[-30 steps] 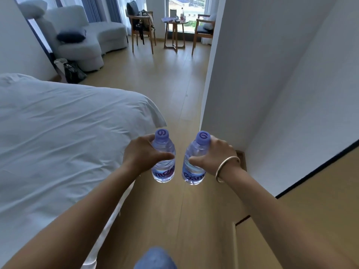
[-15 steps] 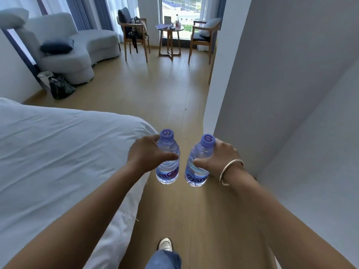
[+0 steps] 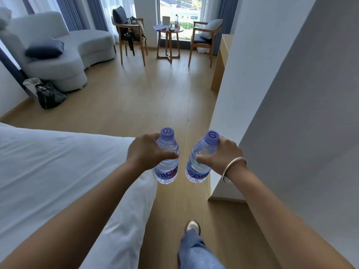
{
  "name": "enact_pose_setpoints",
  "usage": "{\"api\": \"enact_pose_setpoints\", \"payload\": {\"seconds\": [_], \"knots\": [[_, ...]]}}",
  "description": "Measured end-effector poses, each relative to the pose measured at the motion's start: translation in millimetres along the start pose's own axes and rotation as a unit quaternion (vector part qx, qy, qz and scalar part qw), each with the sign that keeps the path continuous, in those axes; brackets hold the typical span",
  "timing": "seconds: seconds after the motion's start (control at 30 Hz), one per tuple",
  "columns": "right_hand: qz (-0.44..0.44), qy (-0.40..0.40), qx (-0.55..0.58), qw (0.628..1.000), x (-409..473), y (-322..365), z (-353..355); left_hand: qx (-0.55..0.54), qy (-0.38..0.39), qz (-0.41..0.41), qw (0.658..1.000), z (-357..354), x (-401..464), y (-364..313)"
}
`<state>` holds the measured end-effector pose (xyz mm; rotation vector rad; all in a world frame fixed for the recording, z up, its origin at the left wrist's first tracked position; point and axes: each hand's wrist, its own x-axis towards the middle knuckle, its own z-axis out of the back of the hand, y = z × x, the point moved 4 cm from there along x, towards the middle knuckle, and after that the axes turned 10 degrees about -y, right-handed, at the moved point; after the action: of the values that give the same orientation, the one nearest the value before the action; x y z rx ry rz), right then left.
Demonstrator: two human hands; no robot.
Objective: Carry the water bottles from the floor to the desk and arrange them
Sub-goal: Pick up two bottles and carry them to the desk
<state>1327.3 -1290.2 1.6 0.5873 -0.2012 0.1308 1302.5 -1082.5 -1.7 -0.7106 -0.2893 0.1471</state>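
Observation:
I hold two small clear water bottles with purple caps and purple labels, upright, side by side at chest height over the wooden floor. My left hand grips the left bottle around its shoulder. My right hand, with a silver bangle at the wrist, grips the right bottle, which tilts slightly. Past the white wall corner at the right, a light wooden desk shows only by its end panel and a strip of its top.
The white bed fills the left. A white wall closes the right, leaving a narrow floor passage. Ahead are a grey sofa, a dark bag, two wooden chairs and a round side table by the window.
I have walked forward along the passage between bed and wall; more of the room and the desk's end have come into view. Both bottles stay in my hands.

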Motion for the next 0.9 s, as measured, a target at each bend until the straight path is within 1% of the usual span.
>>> {"api": "enact_pose_setpoints", "payload": {"seconds": [0.13,0.37,0.47,0.67,0.9], "knots": [[0.005,0.016,0.005,1.0,69.2,-2.1,-24.4,0.001,0.002,0.011,1.0,-16.5,71.1,14.4],[0.027,0.002,0.022,0.999,214.9,-0.8,-57.6,0.006,0.009,0.028,1.0,-47.9,216.6,26.3],[0.031,0.0,0.023,0.999,272.2,-0.6,-66.1,-0.007,0.001,0.038,0.999,-53.9,272.6,27.9],[0.023,-0.001,0.009,1.0,360.9,-5.9,-86.8,-0.007,-0.001,0.029,1.0,-68.0,367.0,34.4],[-0.006,0.005,-0.002,1.0,464.9,-14.1,-123.4,-0.026,0.018,0.051,0.998,-101.1,481.1,56.9]]}}
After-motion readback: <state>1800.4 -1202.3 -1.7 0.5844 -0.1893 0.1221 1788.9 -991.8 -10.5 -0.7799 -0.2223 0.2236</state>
